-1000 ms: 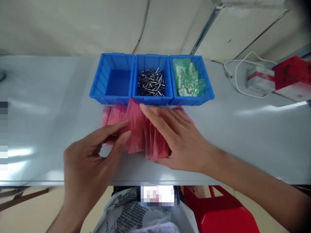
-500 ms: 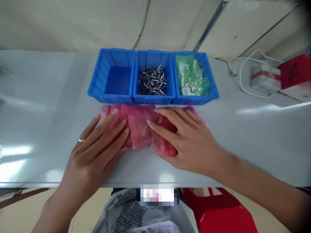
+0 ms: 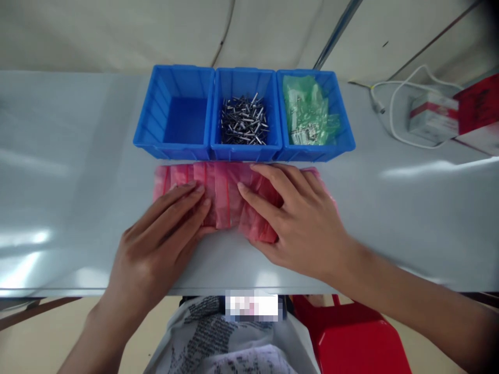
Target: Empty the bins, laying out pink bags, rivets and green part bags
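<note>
A row of overlapping pink zip bags [image 3: 222, 200] lies on the table in front of the blue bins. My left hand [image 3: 163, 223] rests on the left part of the row, its fingers stretched out over the bags. Across the right end lies my right hand [image 3: 296, 218], fingers spread, with its thumb and index finger on the bags near the middle. Part of the row is hidden beneath both hands. What the bags contain cannot be made out.
Three blue bins stand side by side behind the bags: a bare left bin [image 3: 187, 122], a middle one with small metal pins [image 3: 245, 122], and a right one holding a green bag [image 3: 306, 111]. White cable [image 3: 393, 111] and boxes [image 3: 434, 114] sit at right; a red stool [image 3: 358, 337] is below.
My left hand's fingers have drawn closer together, uncovering more of the bags' left end. The right hand stays on the right end. The whole view has shifted slightly.
</note>
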`<state>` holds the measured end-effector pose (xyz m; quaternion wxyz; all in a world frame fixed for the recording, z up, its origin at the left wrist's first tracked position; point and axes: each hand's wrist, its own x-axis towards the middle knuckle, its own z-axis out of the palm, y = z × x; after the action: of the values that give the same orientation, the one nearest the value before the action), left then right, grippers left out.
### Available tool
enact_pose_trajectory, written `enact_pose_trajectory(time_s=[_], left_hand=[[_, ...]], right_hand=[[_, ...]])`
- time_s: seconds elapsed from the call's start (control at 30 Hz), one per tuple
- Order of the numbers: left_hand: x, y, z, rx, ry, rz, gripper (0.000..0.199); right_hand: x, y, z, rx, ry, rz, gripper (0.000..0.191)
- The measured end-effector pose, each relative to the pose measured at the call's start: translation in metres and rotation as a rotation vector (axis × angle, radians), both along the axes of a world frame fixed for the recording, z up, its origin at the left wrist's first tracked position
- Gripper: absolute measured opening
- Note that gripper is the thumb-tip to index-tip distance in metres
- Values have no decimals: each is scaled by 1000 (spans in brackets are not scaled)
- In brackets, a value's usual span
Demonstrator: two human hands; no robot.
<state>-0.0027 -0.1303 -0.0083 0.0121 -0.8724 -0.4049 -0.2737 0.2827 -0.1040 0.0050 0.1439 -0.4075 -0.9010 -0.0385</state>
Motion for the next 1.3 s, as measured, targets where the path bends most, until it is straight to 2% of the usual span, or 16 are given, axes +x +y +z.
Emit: enact_pose_trajectory(time_s=[0.17, 0.27, 0.43, 0.6, 0.7, 0.77, 0.87, 0.97, 1.07, 1.2, 1.3], left_hand=[[-8, 4, 5, -69, -23, -35, 78], [-17, 7, 7, -122, -49, -20, 77], [-21, 13, 9, -54, -8, -48, 75], [-9, 9, 13, 45, 108, -58, 82], [-2, 8, 10, 46, 116, -92, 68], [-1, 9, 7, 13, 103, -119, 62], [-2, 11, 6, -64, 70, -140, 65], [2, 9, 11, -22, 14, -130, 66], [14, 4, 18, 27, -77, -129, 57], [32, -2, 24, -43, -124, -179, 51], [46, -6, 28, -148, -197, -100, 50]], right_hand=[[-7, -2, -1, 10, 14, -23, 60], [-9, -1, -2, 2, 15, -22, 60], [-7, 3, -2, -17, 32, 6, 59], [-1, 5, -1, -23, 58, 64, 59], [3, 5, -2, -18, 79, 86, 64], [6, 6, -2, -11, 113, 102, 69], [11, 8, 0, -24, 168, 141, 72], [13, 10, 3, -31, 224, 179, 70], [14, 11, 5, -43, 252, 191, 67], [14, 10, 5, -30, 279, 216, 71], [14, 9, 4, -15, 313, 221, 74]])
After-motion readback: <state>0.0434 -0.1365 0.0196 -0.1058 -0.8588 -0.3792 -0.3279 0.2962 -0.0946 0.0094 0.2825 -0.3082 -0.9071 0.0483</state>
